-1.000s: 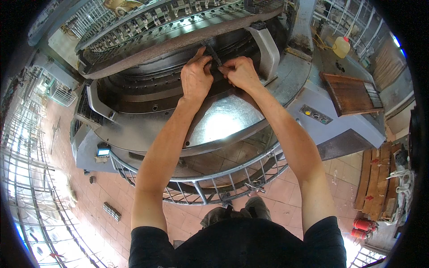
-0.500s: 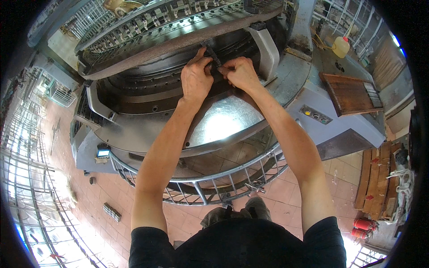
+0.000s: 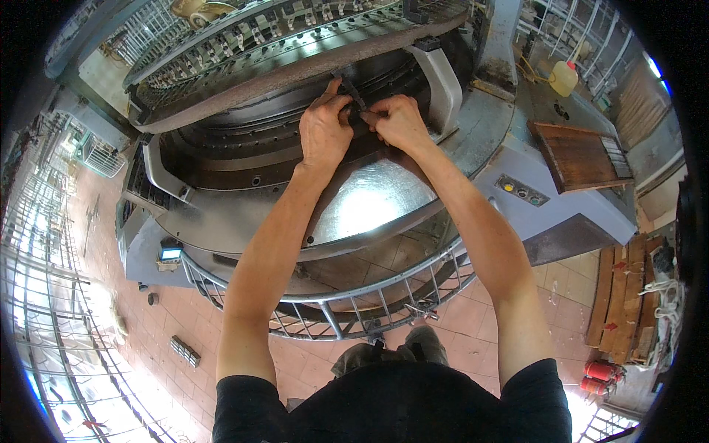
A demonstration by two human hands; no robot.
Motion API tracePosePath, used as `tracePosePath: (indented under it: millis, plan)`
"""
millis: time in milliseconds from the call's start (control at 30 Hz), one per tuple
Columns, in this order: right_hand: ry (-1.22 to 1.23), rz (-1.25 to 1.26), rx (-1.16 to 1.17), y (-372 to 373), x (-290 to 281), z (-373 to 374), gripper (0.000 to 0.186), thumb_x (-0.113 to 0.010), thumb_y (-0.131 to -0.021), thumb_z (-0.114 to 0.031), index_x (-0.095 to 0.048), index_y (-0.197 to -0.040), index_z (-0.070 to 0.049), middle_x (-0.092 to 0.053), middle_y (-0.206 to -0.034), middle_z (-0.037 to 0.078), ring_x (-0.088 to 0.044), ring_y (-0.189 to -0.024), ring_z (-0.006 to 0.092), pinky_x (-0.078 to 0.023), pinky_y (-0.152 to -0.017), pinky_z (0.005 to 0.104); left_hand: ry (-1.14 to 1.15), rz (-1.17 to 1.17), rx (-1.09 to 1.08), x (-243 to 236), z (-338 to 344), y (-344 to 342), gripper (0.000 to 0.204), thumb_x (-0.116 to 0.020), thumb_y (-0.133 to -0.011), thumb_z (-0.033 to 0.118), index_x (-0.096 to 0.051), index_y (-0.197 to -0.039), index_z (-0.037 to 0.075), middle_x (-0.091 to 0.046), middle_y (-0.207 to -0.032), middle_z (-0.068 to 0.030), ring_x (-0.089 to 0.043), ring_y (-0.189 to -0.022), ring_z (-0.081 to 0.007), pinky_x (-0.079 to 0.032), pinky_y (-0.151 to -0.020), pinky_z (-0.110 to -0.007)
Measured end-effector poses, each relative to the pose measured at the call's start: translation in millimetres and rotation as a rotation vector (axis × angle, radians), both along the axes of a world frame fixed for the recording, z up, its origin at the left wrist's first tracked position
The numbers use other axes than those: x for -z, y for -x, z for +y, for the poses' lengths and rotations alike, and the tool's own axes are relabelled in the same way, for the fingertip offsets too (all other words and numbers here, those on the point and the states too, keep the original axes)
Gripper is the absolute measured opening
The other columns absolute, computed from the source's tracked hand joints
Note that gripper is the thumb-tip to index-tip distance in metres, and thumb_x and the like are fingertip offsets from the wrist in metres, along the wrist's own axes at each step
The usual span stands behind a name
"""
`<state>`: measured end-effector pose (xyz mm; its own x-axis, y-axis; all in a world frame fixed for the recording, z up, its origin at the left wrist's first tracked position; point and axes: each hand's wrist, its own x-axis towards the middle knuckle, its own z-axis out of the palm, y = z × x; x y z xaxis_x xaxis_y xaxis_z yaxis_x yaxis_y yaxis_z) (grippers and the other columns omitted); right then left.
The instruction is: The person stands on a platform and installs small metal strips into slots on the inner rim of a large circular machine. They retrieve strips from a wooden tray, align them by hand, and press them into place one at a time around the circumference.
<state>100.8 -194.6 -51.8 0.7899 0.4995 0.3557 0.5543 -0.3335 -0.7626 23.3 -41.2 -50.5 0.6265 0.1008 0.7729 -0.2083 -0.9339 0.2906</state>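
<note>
"Where's the work?"

"At the circular knitting machine (image 3: pixel 229 210)."

"And the hands?"

"Left hand (image 3: pixel 325 133): I can't tell whether it grips. Right hand (image 3: pixel 401 124) pinches the slanted dark strip (image 3: pixel 354 94) between them, low down. I'd steady both ends against twisting."
</note>
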Motion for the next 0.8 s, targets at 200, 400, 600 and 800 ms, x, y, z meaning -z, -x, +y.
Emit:
tracePosePath:
  millis: [200,400,600,800]
  plan:
    - [0.002,-0.047,0.018,-2.7,3.8,1.6,0.029,-0.075,-0.082,-0.026,-0.077,-0.089,0.002,-0.069,-0.069,0.020,-0.070,-0.073,0.0359,-0.054,-0.079,0.0415,-0.004,0.003,0.005,-0.5,0.2,0.3,0.021,-0.070,-0.074,-0.005,-0.073,-0.095,-0.001,-0.064,-0.133,-0.0155,-0.071,-0.099,-0.0357,-0.058,-0.086,-0.039]
    - [0.028,-0.006,0.026,-5.1,5.2,2.3,0.029,-0.076,-0.081,-0.027,-0.078,-0.091,0.001,-0.072,-0.080,0.022,-0.069,-0.085,0.0387,-0.053,-0.086,0.0426,-0.011,0.014,0.001,-0.1,0.3,0.0,0.022,-0.070,-0.074,-0.005,-0.074,-0.096,0.000,-0.063,-0.135,-0.0150,-0.071,-0.100,-0.0351,-0.058,-0.086,-0.039]
    - [0.047,-0.046,0.055,-3.9,5.9,2.9,0.029,-0.076,-0.081,-0.026,-0.078,-0.092,0.000,-0.073,-0.086,0.022,-0.068,-0.090,0.0403,-0.052,-0.089,0.0438,-0.020,0.043,0.013,0.2,0.4,-0.7,0.023,-0.071,-0.074,-0.005,-0.074,-0.097,0.000,-0.061,-0.139,-0.0144,-0.071,-0.101,-0.0339,-0.058,-0.086,-0.038]
    - [0.046,0.065,0.024,-4.1,2.1,1.4,0.027,-0.075,-0.081,-0.025,-0.078,-0.090,0.000,-0.072,-0.088,0.023,-0.068,-0.091,0.0402,-0.051,-0.090,0.0451,-0.031,0.039,0.018,-3.4,-1.3,0.6,0.025,-0.071,-0.073,-0.006,-0.074,-0.097,0.000,-0.061,-0.139,-0.0132,-0.071,-0.100,-0.0341,-0.058,-0.086,-0.039]
